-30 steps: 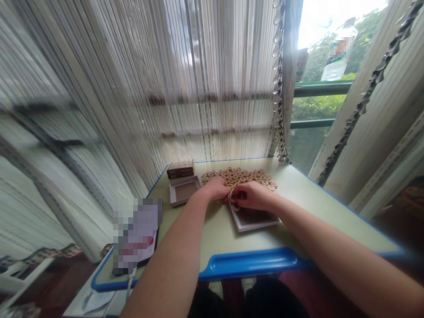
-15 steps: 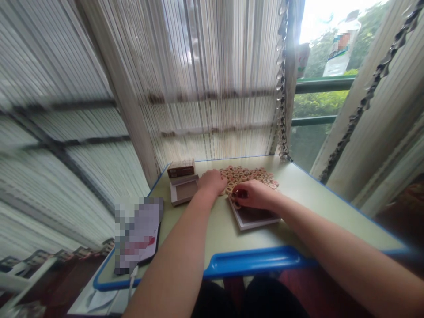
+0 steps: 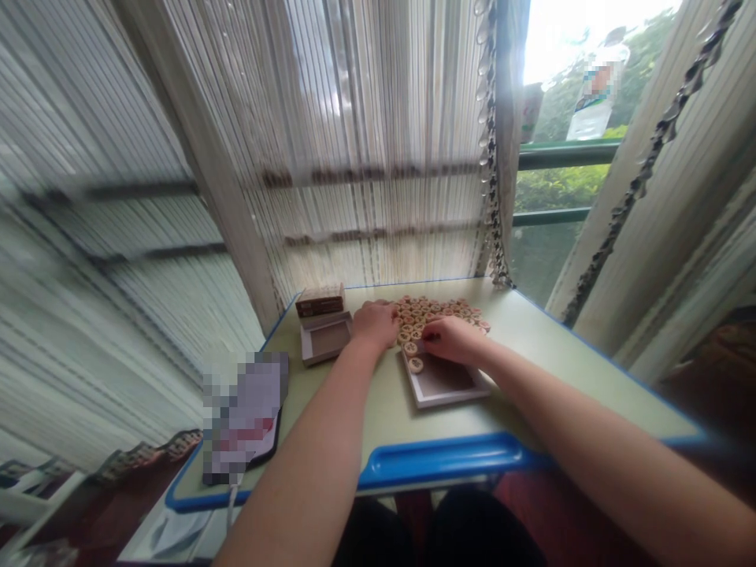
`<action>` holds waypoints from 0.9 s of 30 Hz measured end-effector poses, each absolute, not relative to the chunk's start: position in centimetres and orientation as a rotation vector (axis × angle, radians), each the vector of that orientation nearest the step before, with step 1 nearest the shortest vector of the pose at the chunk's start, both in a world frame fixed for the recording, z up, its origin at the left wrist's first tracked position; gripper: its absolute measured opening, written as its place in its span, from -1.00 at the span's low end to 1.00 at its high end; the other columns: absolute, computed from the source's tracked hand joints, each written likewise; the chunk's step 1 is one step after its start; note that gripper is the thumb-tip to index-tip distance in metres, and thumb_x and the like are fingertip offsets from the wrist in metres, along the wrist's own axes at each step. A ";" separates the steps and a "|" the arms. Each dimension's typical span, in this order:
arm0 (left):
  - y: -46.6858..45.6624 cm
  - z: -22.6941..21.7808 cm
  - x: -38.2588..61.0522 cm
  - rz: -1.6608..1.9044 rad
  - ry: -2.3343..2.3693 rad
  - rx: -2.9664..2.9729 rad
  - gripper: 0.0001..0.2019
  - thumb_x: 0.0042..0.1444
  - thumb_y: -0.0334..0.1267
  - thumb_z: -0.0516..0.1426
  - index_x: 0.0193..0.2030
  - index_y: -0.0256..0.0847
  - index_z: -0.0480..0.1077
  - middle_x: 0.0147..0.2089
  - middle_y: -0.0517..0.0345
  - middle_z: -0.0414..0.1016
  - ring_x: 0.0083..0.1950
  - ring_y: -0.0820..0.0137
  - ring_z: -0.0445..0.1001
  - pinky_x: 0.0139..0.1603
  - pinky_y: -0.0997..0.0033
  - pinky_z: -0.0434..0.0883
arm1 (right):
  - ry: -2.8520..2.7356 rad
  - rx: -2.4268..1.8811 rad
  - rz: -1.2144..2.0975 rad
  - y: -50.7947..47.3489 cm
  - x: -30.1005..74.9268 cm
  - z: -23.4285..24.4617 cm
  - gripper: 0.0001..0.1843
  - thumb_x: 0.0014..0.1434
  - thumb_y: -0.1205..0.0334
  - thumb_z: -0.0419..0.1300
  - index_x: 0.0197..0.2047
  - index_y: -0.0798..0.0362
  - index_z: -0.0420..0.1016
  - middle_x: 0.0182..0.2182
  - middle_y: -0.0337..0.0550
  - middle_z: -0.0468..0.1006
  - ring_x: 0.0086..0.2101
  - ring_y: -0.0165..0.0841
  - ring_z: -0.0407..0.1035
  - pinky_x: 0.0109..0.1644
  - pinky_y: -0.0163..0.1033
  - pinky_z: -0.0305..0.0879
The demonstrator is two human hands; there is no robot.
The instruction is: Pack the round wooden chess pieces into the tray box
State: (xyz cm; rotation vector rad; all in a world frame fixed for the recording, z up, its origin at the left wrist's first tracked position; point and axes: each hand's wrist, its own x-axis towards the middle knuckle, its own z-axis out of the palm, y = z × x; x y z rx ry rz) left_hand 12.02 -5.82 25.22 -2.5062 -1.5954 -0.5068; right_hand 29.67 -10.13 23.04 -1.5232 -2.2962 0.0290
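Nearest, the blue-rimmed table [image 3: 437, 465] bears a shallow tray [image 3: 446, 382] with one wooden disc [image 3: 416, 365] in its far left corner. Just beyond, the right hand [image 3: 452, 340] curls its fingers at the tray's far edge; I cannot tell whether they pinch a piece. The left hand [image 3: 375, 324] lies palm-down, apart from the right, on the pile of discs [image 3: 440, 309]. A careless sweep could roll discs off the table.

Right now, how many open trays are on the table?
2. The left tray sits beside the left hand, in front of a closed box. The near tray lies partly under the right hand, holding a wooden disc.
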 end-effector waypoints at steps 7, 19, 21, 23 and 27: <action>-5.0 24.4 12.3 -0.372 -1.521 -2.738 -0.67 0.05 -0.37 0.03 -0.13 -0.02 0.51 -0.04 0.14 0.50 0.06 0.29 0.33 0.14 0.34 0.20 | -2.394 -1.291 0.110 -10.0 29.8 23.1 -0.79 -0.01 0.36 0.14 -0.30 0.03 0.57 -0.34 -0.16 0.55 -0.30 -0.35 0.40 -0.19 -0.33 0.25; -4.9 23.9 12.2 -0.385 -1.573 -2.612 -0.68 0.12 -0.08 0.01 -0.06 -0.02 0.47 -0.02 0.00 0.41 0.09 0.22 0.26 0.17 0.20 0.13 | -2.296 -1.249 0.168 -9.3 30.5 22.8 -0.80 0.07 0.28 0.12 -0.29 0.05 0.57 -0.30 -0.13 0.51 -0.29 -0.36 0.39 -0.15 -0.32 0.27; -4.8 23.9 12.2 -0.380 -1.567 -2.630 -0.70 0.13 -0.12 0.01 -0.07 0.00 0.47 -0.03 0.02 0.42 0.09 0.23 0.28 0.16 0.24 0.15 | -2.211 -1.302 0.099 -9.0 30.8 22.8 -0.76 0.12 0.24 0.08 -0.26 0.06 0.57 -0.27 -0.08 0.51 -0.24 -0.32 0.38 -0.11 -0.27 0.26; -4.8 23.9 12.3 -0.388 -1.553 -2.659 -0.69 0.14 -0.19 0.00 -0.02 0.00 0.44 -0.01 0.05 0.43 0.07 0.25 0.31 0.13 0.29 0.20 | -2.148 -1.372 0.026 -8.7 31.2 22.7 -0.74 0.13 0.23 0.07 -0.23 0.08 0.56 -0.23 -0.03 0.51 -0.19 -0.28 0.37 -0.05 -0.22 0.23; -4.8 24.0 12.4 -0.524 -1.596 -2.661 -0.56 0.18 -0.21 -0.04 0.22 -0.05 0.18 0.11 0.03 0.37 0.09 0.29 0.33 0.08 0.34 0.24 | -2.243 -1.295 0.117 -8.7 31.2 22.9 -0.65 0.21 0.09 0.01 -0.23 0.10 0.56 -0.24 -0.05 0.53 -0.17 -0.27 0.35 -0.02 -0.20 0.20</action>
